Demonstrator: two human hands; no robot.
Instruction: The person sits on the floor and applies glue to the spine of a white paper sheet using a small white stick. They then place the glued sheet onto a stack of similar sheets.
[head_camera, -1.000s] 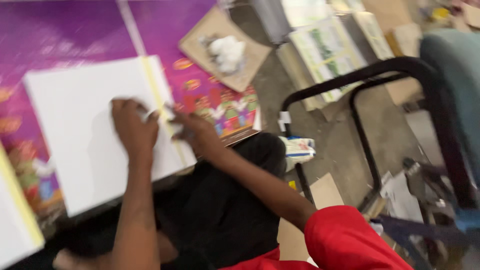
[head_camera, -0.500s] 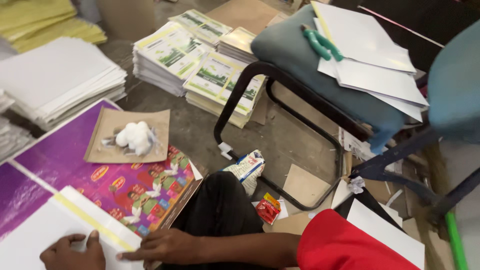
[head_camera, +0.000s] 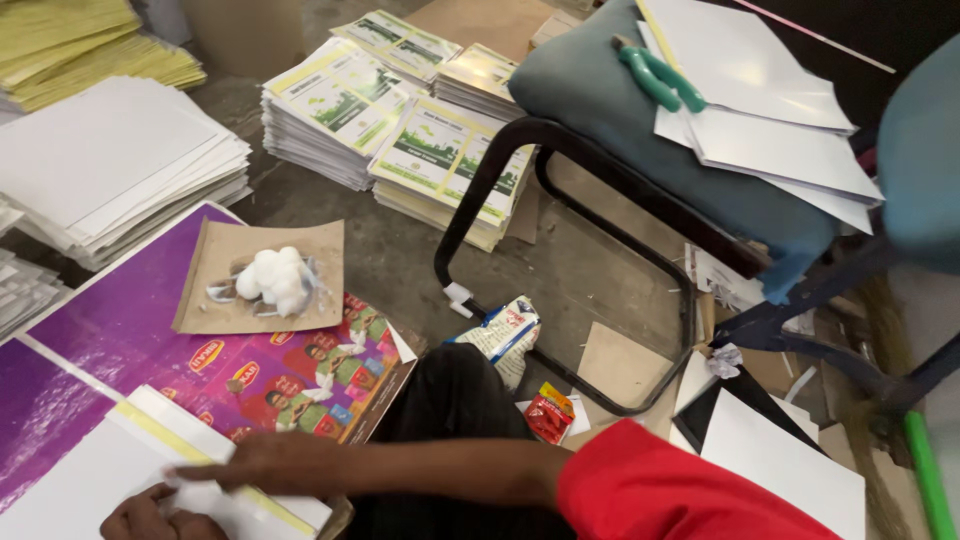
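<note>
White sheet (head_camera: 120, 465), with a yellow strip along one edge: lies at the lower left, on the purple printed board (head_camera: 120, 330). Your right hand (head_camera: 265, 462) rests flat on it, fingers spread; your left hand (head_camera: 150, 515) presses at the bottom edge, curled, its grip unclear. Judged thin, light and easily creased, so take it by the edges.

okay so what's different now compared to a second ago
The view swung up and right, bringing the chair and stacks of printed sheets into sight. Both hands stayed on the white board: left hand at its edge, right hand flat across the yellow strip. Nothing was picked up or released.
</note>
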